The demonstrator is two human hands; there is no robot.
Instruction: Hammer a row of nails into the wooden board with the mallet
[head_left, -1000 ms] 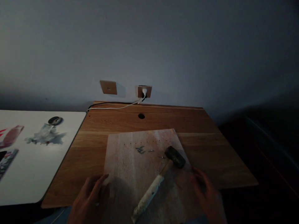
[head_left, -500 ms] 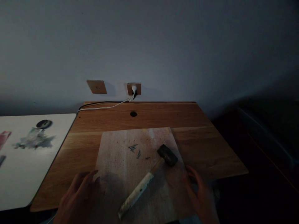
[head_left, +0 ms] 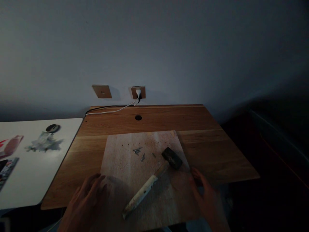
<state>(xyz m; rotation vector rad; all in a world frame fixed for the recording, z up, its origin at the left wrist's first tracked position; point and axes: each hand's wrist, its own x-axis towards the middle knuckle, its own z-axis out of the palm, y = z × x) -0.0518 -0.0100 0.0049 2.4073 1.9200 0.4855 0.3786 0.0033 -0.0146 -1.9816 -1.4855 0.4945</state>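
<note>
A pale wooden board [head_left: 125, 170] lies on a brown wooden desk [head_left: 205, 151]. On the board rests a hammer [head_left: 154, 177] with a dark head and a light, worn handle pointing toward me. Several small nails [head_left: 141, 152] lie loose near the board's far part. My left hand [head_left: 84, 203] rests at the board's left edge, fingers spread. My right hand [head_left: 207, 199] rests at the board's right edge, fingers also apart. Neither hand holds anything. The room is dim.
A white table [head_left: 36, 167] with a dark round object and printed items stands to the left. A white cable [head_left: 111, 111] runs along the desk's back to a wall socket [head_left: 138, 92]. The desk has a cable hole [head_left: 138, 117]. Dark furniture fills the right side.
The board with the hammer and nails has shifted slightly away from me between my hands; the nails have scattered a little. The view swung right, then back a bit left.
</note>
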